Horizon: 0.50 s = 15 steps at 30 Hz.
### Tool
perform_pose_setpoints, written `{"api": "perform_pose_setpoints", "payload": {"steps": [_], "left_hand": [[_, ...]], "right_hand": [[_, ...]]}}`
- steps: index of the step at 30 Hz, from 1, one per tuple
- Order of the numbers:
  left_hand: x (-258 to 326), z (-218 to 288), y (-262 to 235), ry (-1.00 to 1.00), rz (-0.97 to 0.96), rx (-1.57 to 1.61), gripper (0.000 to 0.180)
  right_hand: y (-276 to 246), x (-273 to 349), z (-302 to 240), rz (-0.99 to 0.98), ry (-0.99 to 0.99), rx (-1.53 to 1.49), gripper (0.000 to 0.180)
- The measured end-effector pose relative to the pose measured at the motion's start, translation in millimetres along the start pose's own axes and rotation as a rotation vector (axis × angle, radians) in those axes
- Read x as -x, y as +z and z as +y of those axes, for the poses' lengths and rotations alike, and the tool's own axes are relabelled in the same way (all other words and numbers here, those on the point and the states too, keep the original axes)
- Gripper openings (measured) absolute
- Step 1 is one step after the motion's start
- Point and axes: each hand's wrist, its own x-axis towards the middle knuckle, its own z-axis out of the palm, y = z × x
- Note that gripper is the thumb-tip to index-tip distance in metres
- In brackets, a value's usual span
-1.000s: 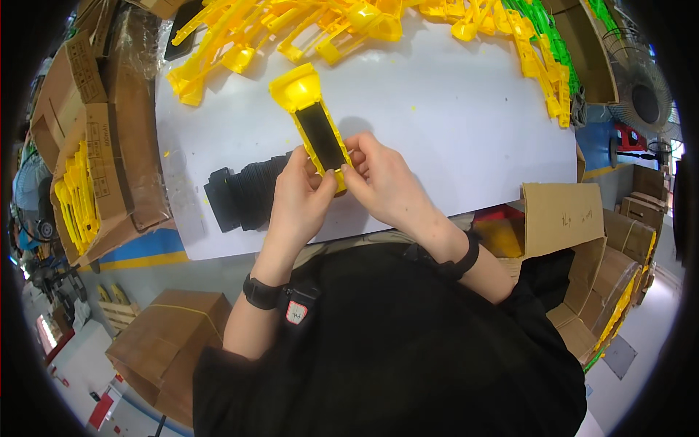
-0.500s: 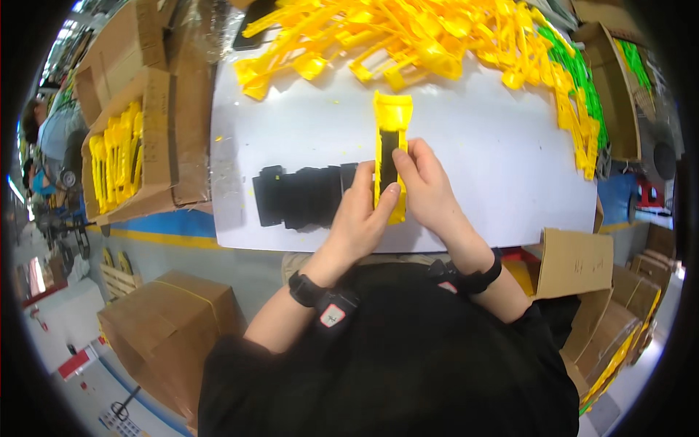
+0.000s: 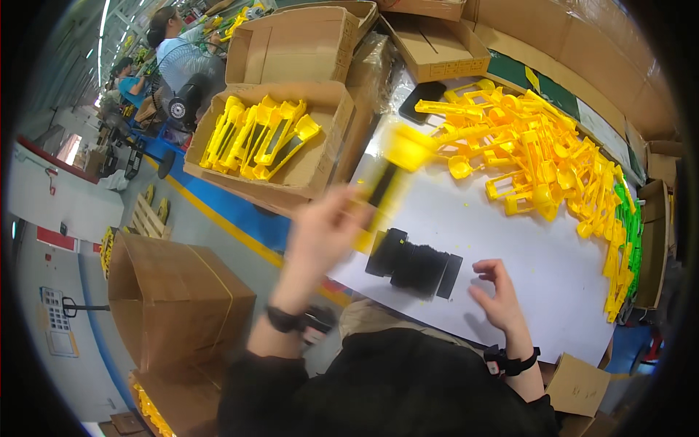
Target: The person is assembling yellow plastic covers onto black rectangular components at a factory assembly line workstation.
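My left hand [image 3: 324, 229], smeared by motion, grips a long yellow plastic part [image 3: 411, 149] with a black strip along its middle. The part is tilted, its wide scooped end up and away from me, between the worktable and an open carton. To the right, my right hand [image 3: 500, 298] is over the white table [image 3: 531, 255], fingers curved and apart, holding nothing. Beside it lies a stack of flat black strips [image 3: 419, 268]. In the open carton [image 3: 309, 156] at the left, several similar yellow parts [image 3: 255, 135] with black strips lie side by side.
A heap of yellow parts [image 3: 539, 156] covers the table's far side, with green parts [image 3: 632, 247] at its right edge. A black flat object [image 3: 422, 100] lies behind. A large carton [image 3: 175, 298] stands lower left. Beyond are a fan [image 3: 186, 84] and people working.
The view has turned left. My right hand has let go of the yellow part, which my left hand has carried leftward toward the open carton.
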Motion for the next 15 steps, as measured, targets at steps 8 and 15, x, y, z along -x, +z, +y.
{"api": "perform_pose_setpoints", "payload": {"steps": [8, 15], "left_hand": [[-90.8, -83.3, -127.2, 0.042, 0.290, -0.577, 0.030], [-2.3, -20.6, 9.7, 0.500, 0.121, -0.139, 0.007]], "right_hand": [[36.2, -17.2, 10.8, -0.006, -0.297, 0.767, 0.092], [24.4, -9.7, 7.4, -0.014, -0.364, 0.771, 0.079]]}}
